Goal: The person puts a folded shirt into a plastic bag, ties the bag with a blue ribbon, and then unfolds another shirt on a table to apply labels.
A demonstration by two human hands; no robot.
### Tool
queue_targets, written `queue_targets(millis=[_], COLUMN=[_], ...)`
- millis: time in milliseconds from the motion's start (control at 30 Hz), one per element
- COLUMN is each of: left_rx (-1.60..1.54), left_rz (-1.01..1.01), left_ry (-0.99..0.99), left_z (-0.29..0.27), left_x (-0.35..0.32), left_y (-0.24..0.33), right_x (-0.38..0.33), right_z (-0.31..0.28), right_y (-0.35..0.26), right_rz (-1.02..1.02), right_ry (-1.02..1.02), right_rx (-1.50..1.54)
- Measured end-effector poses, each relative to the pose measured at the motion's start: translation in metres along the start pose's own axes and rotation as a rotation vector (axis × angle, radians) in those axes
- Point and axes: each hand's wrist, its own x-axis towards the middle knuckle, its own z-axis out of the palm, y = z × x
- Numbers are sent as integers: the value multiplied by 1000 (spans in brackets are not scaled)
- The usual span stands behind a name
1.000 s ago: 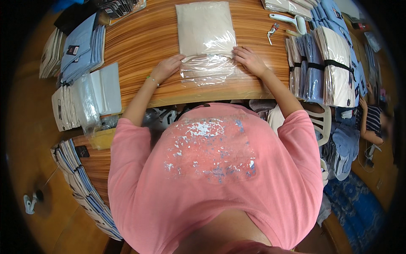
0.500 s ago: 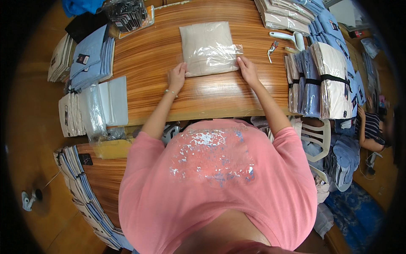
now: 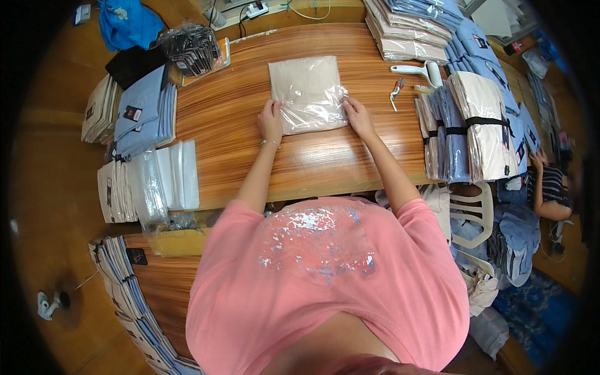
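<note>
A garment packing workshop: bundled folded shirts point(image 3: 475, 125) at 2 o'clock, bagged stacks point(image 3: 140, 112) at 10, wooden worktop point(image 3: 325, 162).

Under your hands lies a beige cloth garment point(image 3: 307, 94) sealed in clear, glossy, crinkled plastic film. Your counter point(image 3: 237, 125) is varnished wood, smooth and shiny, with a streaked grain. The bundled stacks point(image 3: 475, 125) beside you are matt folded cloth, strapped with black bands.

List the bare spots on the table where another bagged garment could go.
Bare wood left of the bagged garment, up to the blue stack; also the near strip between both forearms and the table edge. Right side is crowded: strapped bundles, a tape tool. Both hands flank the bag.
</note>
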Motion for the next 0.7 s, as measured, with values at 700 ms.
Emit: queue_targets(millis=[700], left_rx=[50], left_rz=[48], left_ry=[-3], left_z=[8], left_x=[19], left_y=[-4], right_x=[36], right_z=[10], right_y=[-26], right_rz=[325], right_ry=[-1], right_rx=[-300])
